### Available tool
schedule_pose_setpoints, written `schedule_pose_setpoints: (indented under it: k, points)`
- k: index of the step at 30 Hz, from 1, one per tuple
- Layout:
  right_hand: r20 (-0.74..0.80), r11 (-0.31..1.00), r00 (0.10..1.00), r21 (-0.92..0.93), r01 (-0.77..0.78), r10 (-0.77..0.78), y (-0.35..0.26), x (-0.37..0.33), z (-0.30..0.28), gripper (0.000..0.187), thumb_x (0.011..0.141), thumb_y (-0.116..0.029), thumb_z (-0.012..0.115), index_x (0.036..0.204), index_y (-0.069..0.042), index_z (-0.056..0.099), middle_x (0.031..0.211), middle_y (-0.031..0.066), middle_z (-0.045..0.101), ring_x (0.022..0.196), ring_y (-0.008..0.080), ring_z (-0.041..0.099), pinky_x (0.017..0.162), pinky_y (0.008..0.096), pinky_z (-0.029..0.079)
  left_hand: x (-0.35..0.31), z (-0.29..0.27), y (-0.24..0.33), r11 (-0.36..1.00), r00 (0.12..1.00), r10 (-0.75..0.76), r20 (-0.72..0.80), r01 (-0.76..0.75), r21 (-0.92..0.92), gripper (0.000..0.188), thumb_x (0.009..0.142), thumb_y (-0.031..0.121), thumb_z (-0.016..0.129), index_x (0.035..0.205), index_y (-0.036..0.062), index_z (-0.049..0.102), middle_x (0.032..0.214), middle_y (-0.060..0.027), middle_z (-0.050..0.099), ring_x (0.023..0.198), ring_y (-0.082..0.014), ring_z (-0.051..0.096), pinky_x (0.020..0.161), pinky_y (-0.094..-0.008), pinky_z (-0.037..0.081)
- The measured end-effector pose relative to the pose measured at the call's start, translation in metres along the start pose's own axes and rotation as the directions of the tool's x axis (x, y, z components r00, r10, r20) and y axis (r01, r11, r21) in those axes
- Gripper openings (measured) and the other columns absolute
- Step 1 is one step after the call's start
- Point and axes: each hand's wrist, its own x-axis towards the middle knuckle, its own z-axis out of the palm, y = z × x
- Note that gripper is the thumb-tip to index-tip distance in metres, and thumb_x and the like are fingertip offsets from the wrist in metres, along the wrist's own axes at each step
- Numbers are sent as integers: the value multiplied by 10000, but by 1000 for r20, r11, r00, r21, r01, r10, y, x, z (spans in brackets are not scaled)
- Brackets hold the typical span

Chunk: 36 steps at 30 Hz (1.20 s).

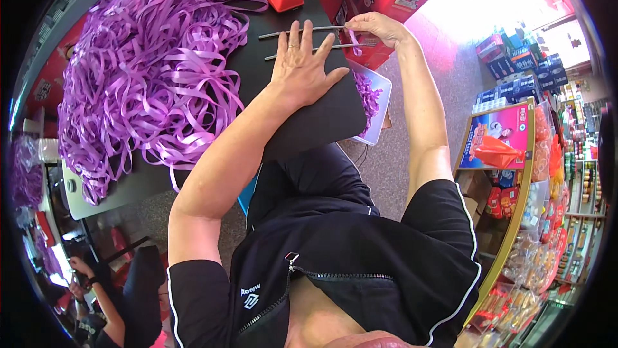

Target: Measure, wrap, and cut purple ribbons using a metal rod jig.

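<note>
Flat on two rods (309, 39) on the black table (322, 123), an open left hand (299, 65); right hand (376, 26) pinching a purple ribbon (354, 40) at their ends; left of the rods, a big ribbon heap (148, 71) seemingly unworked.

the person wears a black short-sleeved jacket with thin white piping on the sleeves, a front zipper, and a small white chest logo.
</note>
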Motion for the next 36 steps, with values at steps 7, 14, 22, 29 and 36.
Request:
schedule_pose_setpoints:
  k: [7,14,22,29,36]
  points:
    - [-307,985,936,-15,174,-170,7,-29,11,311,908,-367,612,946,-67,686,838,-16,647,768,93,582,737,259,447,4,-2,4,1000,1000,-18,14,18,-1,716,893,617,412,1439,157,362,1504,-256,193,1405,-424,146,1136,-528,119]
    - [-365,943,917,330,-32,159,42,-53,20,446,841,-505,648,951,-76,704,870,24,684,749,79,596,657,229,428,6,-4,8,998,999,-24,43,21,61,717,889,613,424,1451,175,337,1502,-256,197,1402,-423,158,1137,-522,123]
    - [-107,932,994,359,40,-1,38,-30,36,248,774,-311,753,896,-99,719,838,-16,684,746,45,582,658,198,387,6,-11,8,994,997,-26,78,17,110,695,890,590,443,1451,193,340,1501,-259,202,1398,-425,171,1130,-521,137]
    - [-52,932,998,361,-20,42,51,-28,12,235,775,-313,754,872,-101,722,814,-34,679,746,23,575,652,182,390,9,-11,12,996,997,-23,79,16,90,696,888,594,448,1444,187,354,1497,-261,212,1394,-428,180,1129,-525,139]
    - [-482,883,847,-468,-32,-225,11,-34,-9,554,814,-528,659,977,0,697,918,108,695,895,175,642,849,315,473,8,-10,12,997,998,-18,63,13,80,698,891,605,440,1440,181,361,1491,-264,220,1394,-430,180,1126,-531,143]
